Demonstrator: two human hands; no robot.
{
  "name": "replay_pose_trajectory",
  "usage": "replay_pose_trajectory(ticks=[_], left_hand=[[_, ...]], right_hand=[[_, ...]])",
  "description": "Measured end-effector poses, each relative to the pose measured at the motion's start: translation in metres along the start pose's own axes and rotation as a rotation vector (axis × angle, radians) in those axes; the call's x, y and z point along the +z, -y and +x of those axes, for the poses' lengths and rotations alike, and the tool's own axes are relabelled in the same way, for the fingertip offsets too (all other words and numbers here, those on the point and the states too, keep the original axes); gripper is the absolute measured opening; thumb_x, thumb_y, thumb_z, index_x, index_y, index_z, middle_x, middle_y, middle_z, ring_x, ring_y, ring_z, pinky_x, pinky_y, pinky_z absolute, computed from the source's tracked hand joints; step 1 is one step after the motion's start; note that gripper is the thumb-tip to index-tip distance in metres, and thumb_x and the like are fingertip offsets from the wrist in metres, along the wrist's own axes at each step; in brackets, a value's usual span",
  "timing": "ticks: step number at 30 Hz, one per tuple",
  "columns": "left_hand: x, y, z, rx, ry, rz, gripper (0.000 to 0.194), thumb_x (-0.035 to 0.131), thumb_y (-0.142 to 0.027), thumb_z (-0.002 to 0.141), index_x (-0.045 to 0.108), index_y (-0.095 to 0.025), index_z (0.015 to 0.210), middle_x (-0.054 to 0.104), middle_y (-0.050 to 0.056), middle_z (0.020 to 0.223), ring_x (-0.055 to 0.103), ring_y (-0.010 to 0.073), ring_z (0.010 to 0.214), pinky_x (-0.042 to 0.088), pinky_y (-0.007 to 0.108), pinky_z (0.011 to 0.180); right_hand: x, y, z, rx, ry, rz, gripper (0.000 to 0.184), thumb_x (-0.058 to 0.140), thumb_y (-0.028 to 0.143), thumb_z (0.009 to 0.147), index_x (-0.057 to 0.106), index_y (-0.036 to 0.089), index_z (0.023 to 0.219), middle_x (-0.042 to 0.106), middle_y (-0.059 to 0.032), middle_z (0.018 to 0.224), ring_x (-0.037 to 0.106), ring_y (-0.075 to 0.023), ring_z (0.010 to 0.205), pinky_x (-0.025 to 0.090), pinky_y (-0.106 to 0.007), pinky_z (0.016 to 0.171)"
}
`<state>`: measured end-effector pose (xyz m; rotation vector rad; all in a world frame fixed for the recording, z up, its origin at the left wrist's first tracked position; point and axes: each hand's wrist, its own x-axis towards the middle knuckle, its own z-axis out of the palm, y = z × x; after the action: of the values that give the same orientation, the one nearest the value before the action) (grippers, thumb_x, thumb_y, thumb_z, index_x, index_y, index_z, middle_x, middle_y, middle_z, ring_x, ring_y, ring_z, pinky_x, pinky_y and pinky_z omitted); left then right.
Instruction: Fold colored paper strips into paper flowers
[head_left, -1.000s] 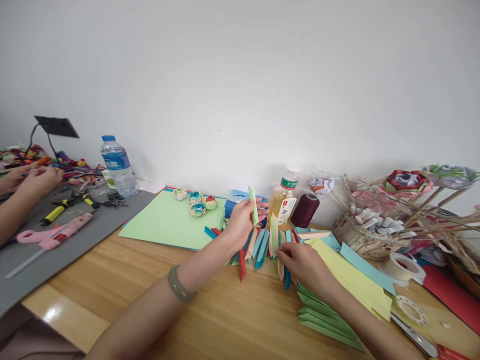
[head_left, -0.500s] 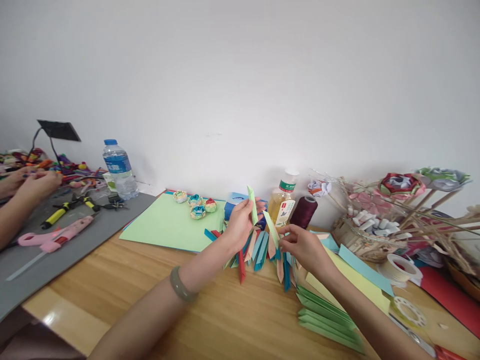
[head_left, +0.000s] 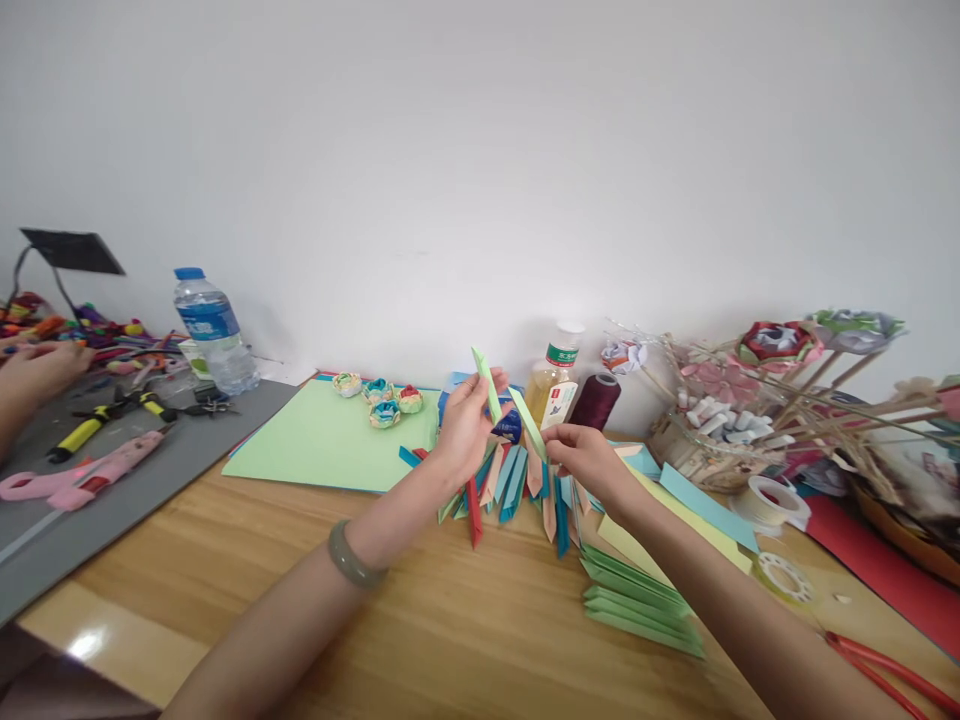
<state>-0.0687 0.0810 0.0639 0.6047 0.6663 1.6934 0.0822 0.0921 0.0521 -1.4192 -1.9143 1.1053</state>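
My left hand [head_left: 465, 425] is raised above the middle of the table, its thumb and fingers closed on a light green folded paper strip [head_left: 486, 382] held upright. Pinched in my right hand [head_left: 583, 456] is a second green folded strip [head_left: 528, 418], tilted up to the left, a small gap from the first. Below both hands lies a loose pile of folded paper strips [head_left: 513, 482] in blue, red, peach and green. A fanned stack of green folded strips [head_left: 637, 600] rests under my right forearm.
Several paper flowers [head_left: 385, 414] sit on green sheets [head_left: 300, 445] at left. Behind stand a drink bottle [head_left: 553, 375] and a thread spool [head_left: 596, 400]. A flower basket [head_left: 690, 445] and red-handled scissors [head_left: 885, 665] are at right. Another person's hand [head_left: 52, 370] works far left.
The view has shifted right, so the table and its things appear further left. Both hands keep their strips, with little change between them. More of the scissors' red handles shows.
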Motion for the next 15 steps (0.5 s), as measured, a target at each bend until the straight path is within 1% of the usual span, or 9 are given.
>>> replay_pose_trajectory(ticks=[1,3,6,8,10,12,13,15], left_hand=[[0.0,-0.001,0.0,0.006,-0.003,-0.004,0.014,0.049,-0.017,0.082,0.062,-0.014,0.084,0.059,0.009,0.103,0.052,0.0187,0.104,0.044,0.031,0.082],[-0.001,-0.003,0.0,0.017,-0.013,-0.007,0.013,0.049,-0.018,0.082,0.062,-0.015,0.084,0.059,0.008,0.104,0.051,0.0187,0.106,0.044,0.031,0.083],[-0.001,0.001,-0.002,0.008,-0.015,-0.003,0.012,0.049,-0.018,0.082,0.061,-0.015,0.083,0.06,0.007,0.101,0.053,0.0171,0.102,0.044,0.029,0.083],[0.001,0.008,-0.006,-0.019,0.006,-0.001,0.012,0.049,-0.017,0.082,0.061,-0.015,0.082,0.061,0.006,0.095,0.056,0.0152,0.096,0.044,0.027,0.081],[0.005,0.017,-0.013,-0.058,0.052,-0.002,0.012,0.048,-0.016,0.082,0.06,-0.015,0.08,0.062,0.006,0.089,0.058,0.0138,0.089,0.044,0.024,0.077],[0.009,0.025,-0.021,-0.103,0.114,0.001,0.012,0.049,-0.017,0.081,0.06,-0.015,0.081,0.063,0.006,0.086,0.06,0.014,0.082,0.046,0.024,0.07],[0.01,0.028,-0.025,-0.121,0.141,0.004,0.011,0.05,-0.018,0.081,0.06,-0.015,0.083,0.063,0.006,0.086,0.06,0.0139,0.079,0.046,0.023,0.067],[0.012,0.033,-0.032,-0.15,0.186,0.012,0.011,0.052,-0.021,0.08,0.061,-0.016,0.084,0.063,0.005,0.085,0.06,0.0133,0.072,0.044,0.022,0.058]], right_hand=[[-0.001,0.002,0.0,0.022,0.011,0.019,0.022,0.052,0.027,0.084,0.058,0.013,0.1,0.061,-0.0044,0.098,0.06,-0.017,0.082,0.049,-0.033,0.069],[-0.005,0.006,-0.002,0.057,0.017,0.053,0.028,0.051,0.03,0.086,0.053,0.015,0.11,0.056,-0.0062,0.109,0.058,-0.0182,0.09,0.05,-0.037,0.074],[-0.012,0.009,-0.004,0.074,-0.006,0.082,0.03,0.052,0.029,0.086,0.051,0.016,0.113,0.055,-0.007,0.113,0.057,-0.0188,0.093,0.049,-0.039,0.076],[-0.015,0.01,-0.007,0.058,-0.043,0.082,0.026,0.051,0.029,0.086,0.054,0.014,0.108,0.058,-0.0063,0.105,0.059,-0.017,0.086,0.05,-0.036,0.072],[-0.018,0.012,-0.012,0.013,-0.096,0.066,0.019,0.049,0.028,0.086,0.059,0.013,0.091,0.061,-0.0032,0.086,0.059,-0.0143,0.073,0.049,-0.029,0.062],[-0.017,0.014,-0.02,-0.055,-0.157,0.033,0.018,0.05,0.027,0.082,0.058,0.014,0.073,0.059,0.0007,0.067,0.056,-0.0127,0.062,0.043,-0.024,0.055],[-0.016,0.015,-0.024,-0.091,-0.184,0.01,0.017,0.051,0.026,0.079,0.057,0.015,0.067,0.057,0.002,0.062,0.054,-0.0125,0.059,0.04,-0.023,0.053],[-0.012,0.016,-0.033,-0.157,-0.222,-0.046,0.015,0.053,0.027,0.075,0.056,0.017,0.064,0.057,0.003,0.059,0.053,-0.0129,0.058,0.037,-0.023,0.053]])
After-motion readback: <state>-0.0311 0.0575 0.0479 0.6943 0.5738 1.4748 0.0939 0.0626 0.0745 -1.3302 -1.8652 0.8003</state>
